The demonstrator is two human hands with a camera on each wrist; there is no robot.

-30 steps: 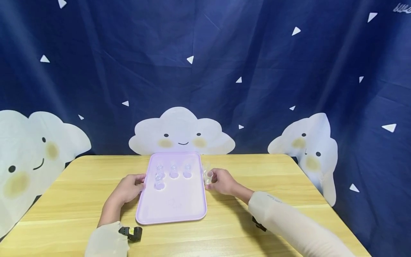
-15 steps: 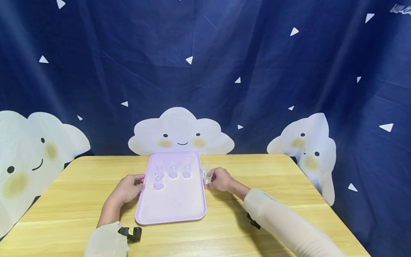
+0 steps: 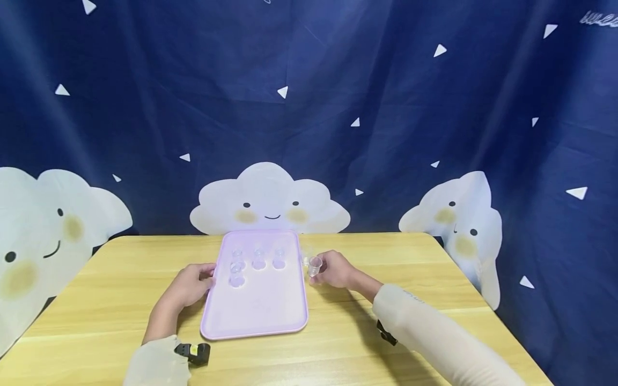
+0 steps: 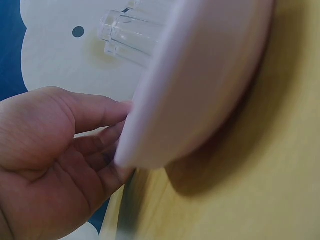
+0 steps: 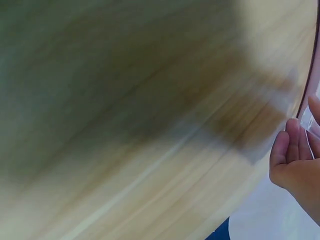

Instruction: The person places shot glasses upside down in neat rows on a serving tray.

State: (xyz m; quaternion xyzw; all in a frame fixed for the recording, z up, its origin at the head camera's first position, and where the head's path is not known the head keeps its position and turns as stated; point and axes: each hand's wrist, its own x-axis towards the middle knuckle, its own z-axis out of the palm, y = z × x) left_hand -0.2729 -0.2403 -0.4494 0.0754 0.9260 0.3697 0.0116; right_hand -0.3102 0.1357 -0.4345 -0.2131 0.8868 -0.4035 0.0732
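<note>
A lilac tray (image 3: 256,316) lies on the wooden table. Several small clear cups stand on it, among them a near one (image 3: 236,276) and one toward the right (image 3: 279,260). My left hand (image 3: 190,284) grips the tray's left rim; in the left wrist view the thumb (image 4: 102,110) is against the rim and the other fingers reach beneath it. Just off the tray's right edge, my right hand (image 3: 335,269) holds a small clear cup (image 3: 315,265) between thumb and fingers. Only part of the right hand (image 5: 300,160) shows in the right wrist view.
The wooden table (image 3: 386,252) extends on both sides of the tray. Behind it hangs a dark blue curtain (image 3: 318,145) with white clouds and triangles. Another faint clear shape (image 3: 306,256) is behind the held cup, too indistinct to tell.
The cup in my right hand has shifted slightly to the right, away from the tray's edge. My left hand stays on the rim. The head view has drifted a little.
</note>
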